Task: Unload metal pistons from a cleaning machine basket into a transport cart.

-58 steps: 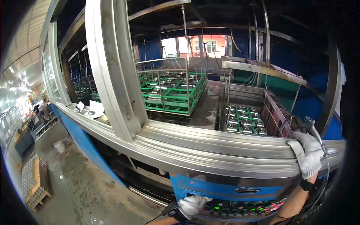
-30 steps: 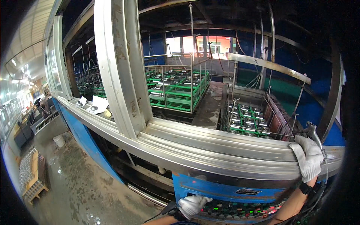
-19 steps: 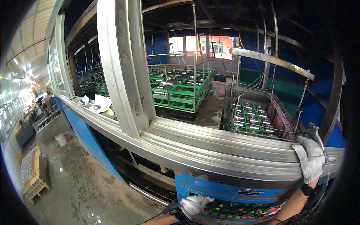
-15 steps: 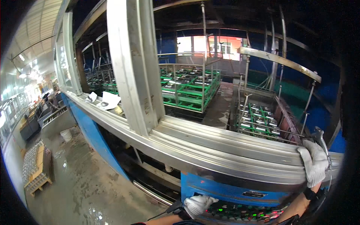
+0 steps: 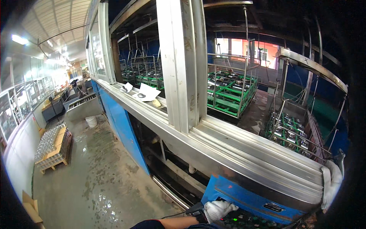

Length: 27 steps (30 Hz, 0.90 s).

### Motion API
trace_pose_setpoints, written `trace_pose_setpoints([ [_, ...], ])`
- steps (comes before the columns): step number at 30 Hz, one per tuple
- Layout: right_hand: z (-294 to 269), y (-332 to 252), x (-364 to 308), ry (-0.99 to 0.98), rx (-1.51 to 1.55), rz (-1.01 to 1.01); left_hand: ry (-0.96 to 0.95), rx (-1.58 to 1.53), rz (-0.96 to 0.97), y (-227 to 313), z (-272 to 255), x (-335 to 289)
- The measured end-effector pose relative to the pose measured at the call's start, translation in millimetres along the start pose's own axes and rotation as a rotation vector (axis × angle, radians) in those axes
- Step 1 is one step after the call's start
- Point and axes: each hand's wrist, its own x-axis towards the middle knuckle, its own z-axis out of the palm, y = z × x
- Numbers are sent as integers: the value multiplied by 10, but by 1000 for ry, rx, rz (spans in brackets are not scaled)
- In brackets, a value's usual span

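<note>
My left hand (image 5: 218,210), in a white knit glove, hovers at the blue control panel (image 5: 248,196), its fingers curled in above small lit buttons (image 5: 235,220). It seems to hold nothing. At the far right, my right hand (image 5: 331,181), also gloved, lies at the end of the metal window sill (image 5: 259,154). Its fingers are closed beside a curved grey metal handle (image 5: 341,157) and appear wrapped round it; the picture's dark rim hides part of this. Beyond the sill, a rack (image 5: 288,131) of shiny metal parts on green bars sits low in a tank.
A larger wire-framed carrier (image 5: 232,89) with green bars stands further in. An upright metal post (image 5: 179,65) splits the opening. White sheets (image 5: 148,92) lie on the sill. Leftward on the wet floor are a loaded pallet (image 5: 53,147) and a white bucket (image 5: 91,121).
The view has swung left, so the scene and both hands sit further right. My right forearm has left the picture. Both hands keep about the same places at panel and sill.
</note>
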Motion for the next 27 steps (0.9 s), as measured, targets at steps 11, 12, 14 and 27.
trace_pose_setpoints([
  [11,-83,-174,20,-115,158,122,99,-244,36,-43,34,-37],
  [12,-153,-282,33,-111,153,123,95,-244,42,-2,4,-36],
  [14,-162,-476,109,-279,82,164,146,-63,-10,101,-71,-59],
  [27,-156,-486,107,-263,124,169,92,-149,30,1,-9,-34],
])
